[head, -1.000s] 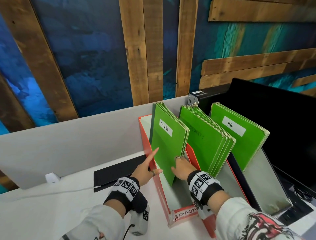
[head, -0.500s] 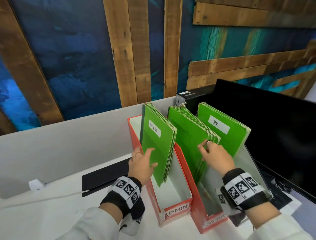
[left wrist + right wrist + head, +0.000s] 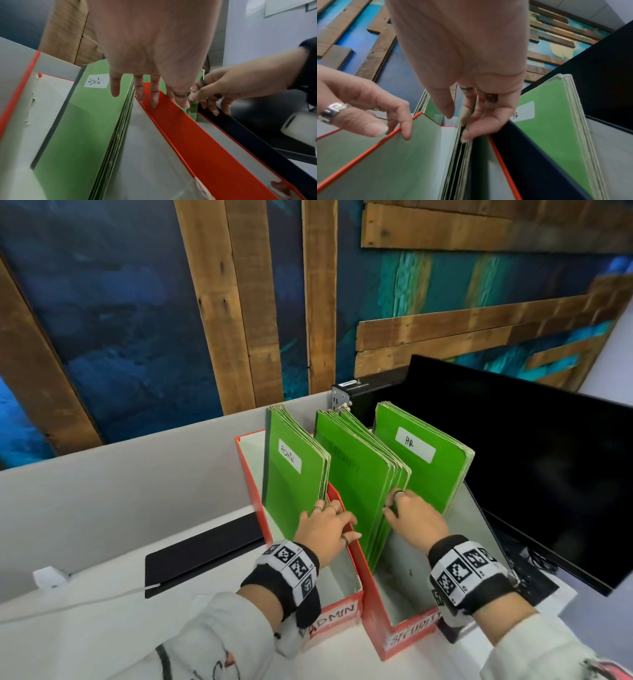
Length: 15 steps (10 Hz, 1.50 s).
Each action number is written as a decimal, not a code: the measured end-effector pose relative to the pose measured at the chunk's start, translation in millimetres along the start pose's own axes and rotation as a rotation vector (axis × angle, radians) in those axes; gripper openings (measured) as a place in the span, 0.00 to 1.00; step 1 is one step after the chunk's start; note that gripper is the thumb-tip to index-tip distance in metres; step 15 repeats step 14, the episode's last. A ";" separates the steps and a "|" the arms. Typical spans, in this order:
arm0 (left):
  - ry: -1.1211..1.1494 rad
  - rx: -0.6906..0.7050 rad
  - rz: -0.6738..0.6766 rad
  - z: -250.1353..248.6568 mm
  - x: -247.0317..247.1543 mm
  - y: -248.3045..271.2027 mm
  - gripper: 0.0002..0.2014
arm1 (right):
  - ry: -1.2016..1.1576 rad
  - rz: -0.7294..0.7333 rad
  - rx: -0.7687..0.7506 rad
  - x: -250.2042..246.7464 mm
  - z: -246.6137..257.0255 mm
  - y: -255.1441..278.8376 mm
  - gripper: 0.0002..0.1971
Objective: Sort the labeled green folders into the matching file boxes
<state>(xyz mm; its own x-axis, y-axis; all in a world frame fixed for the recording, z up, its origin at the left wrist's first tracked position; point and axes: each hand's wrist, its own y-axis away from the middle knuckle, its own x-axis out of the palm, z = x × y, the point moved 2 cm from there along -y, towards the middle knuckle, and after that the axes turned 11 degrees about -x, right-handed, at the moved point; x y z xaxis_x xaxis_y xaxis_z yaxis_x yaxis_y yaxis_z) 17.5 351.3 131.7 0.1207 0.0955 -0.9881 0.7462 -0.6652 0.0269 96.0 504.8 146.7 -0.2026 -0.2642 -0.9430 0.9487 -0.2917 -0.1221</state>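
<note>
While your right hand (image 3: 412, 515) pinches the near edges of the middle folders (image 3: 363, 484) in the SECURITY box (image 3: 387, 635), they stand at its twelve o'clock, long axis upright (leaning left); your left hand (image 3: 325, 527) rests, fingers straight, on the ADMIN box (image 3: 337, 613) wall at nine o'clock.
</note>
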 end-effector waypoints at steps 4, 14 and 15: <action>0.115 -0.021 0.056 -0.4 1.8 -3.5 0.16 | -0.309 -0.381 0.089 -30.6 -26.7 12.0 0.17; 0.295 -0.014 0.210 7.1 -2.8 1.0 0.24 | -0.346 -0.345 0.213 -48.2 -55.0 -7.8 0.11; 0.295 -0.014 0.210 7.1 -2.8 1.0 0.24 | -0.346 -0.345 0.213 -48.2 -55.0 -7.8 0.11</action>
